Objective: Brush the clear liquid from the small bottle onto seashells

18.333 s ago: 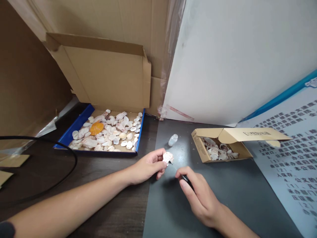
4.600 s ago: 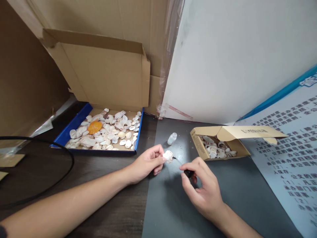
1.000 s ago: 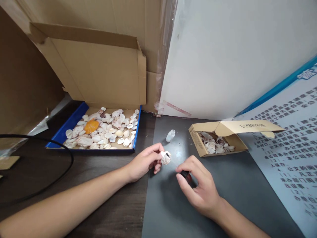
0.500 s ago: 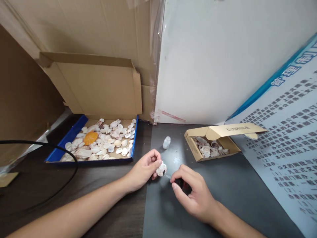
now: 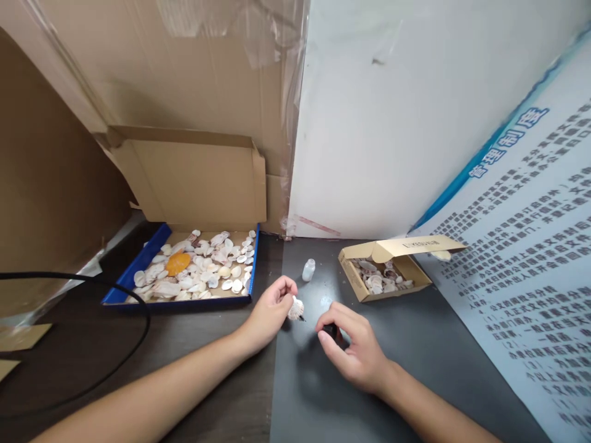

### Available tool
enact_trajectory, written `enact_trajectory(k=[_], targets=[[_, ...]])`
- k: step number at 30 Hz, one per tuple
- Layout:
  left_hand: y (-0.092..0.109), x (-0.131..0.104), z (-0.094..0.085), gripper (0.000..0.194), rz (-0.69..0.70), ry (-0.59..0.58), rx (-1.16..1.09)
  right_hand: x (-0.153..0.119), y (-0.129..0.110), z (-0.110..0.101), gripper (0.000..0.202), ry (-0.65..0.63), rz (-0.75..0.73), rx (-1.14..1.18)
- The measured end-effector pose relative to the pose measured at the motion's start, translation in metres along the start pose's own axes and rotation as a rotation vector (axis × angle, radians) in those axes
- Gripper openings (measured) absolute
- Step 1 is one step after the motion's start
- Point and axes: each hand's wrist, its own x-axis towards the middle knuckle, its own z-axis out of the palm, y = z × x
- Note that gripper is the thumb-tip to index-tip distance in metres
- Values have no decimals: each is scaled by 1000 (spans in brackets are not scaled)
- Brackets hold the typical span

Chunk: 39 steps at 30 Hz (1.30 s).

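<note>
head-worn view, facing forward and down, hands in middle distance

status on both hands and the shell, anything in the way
Left hand gripping shell; right hand on black-capped tool; small bottle beyond, not between hands.

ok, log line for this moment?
left hand: holds shell | right hand: holds black handle | bottle: on grey mat | blue box: open, shells inside | small box: open, shells inside

Shell (image 5: 296, 309) in left fingers (image 5: 287, 298)
</note>
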Motion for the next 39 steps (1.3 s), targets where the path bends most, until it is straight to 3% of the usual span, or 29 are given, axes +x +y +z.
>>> enact_trajectory(k=[7, 13, 16, 25, 31, 39], targets=[[-3, 15, -1, 11, -6, 36, 109, 34, -9, -28, 7, -112, -24, -84], [-2, 33, 4, 19, 136, 93, 259, 91, -35, -71, 12, -249, 85, -223], [-1, 37, 4, 15, 195, 114, 358, 107, -41, -83, 15, -213, 76, -305], [-4, 47, 10, 17, 169, 118, 568, 111, -22, -73, 15, -305, 137, -626], [-3, 53, 10, 17, 180, 30, 704, 113, -9, -74, 23, -304, 140, -663], [-6, 56, 16, 11, 288, 9, 896, 118, -2, -68, 25, -301, 176, -685]])
